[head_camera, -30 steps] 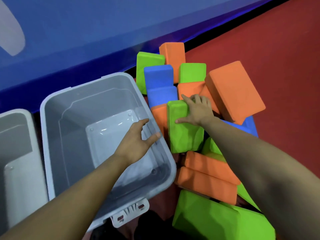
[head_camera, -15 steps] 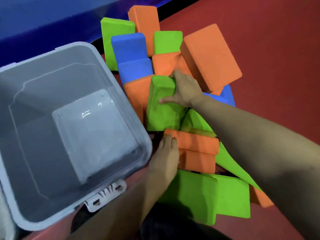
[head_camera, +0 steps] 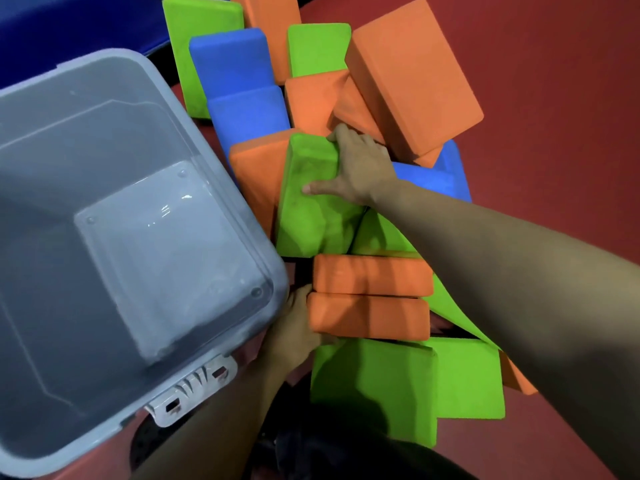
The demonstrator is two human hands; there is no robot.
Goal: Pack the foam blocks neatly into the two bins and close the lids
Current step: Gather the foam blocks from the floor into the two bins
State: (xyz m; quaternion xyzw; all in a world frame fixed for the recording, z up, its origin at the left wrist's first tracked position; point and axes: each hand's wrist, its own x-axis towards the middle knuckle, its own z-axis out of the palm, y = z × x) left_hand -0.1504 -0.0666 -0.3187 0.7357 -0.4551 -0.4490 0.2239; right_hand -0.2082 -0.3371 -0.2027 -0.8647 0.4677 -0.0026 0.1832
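Observation:
An empty grey plastic bin (head_camera: 114,109) fills the left of the view, lid off. To its right lies a heap of orange, green and blue foam blocks. My right hand (head_camera: 360,168) grips the top end of a green block (head_camera: 311,209) standing on edge in the heap's middle, thumb on its face. My left hand (head_camera: 294,327) is wrapped around the left end of the lower of two stacked orange blocks (head_camera: 370,317), close to the bin's corner. The upper orange block (head_camera: 372,273) rests on top of it.
A large orange block (head_camera: 412,74) leans at the heap's top right, blue blocks (head_camera: 239,84) at the top left, flat green blocks (head_camera: 408,382) at the bottom. A white latch (head_camera: 194,386) hangs on the bin's near rim. Red floor (head_camera: 554,98) spreads to the right.
My left hand left the bin's inside, crossed its rim and closed on the lower orange block's end. My right hand stayed on the green block. The view shifted right; the second bin is out of sight.

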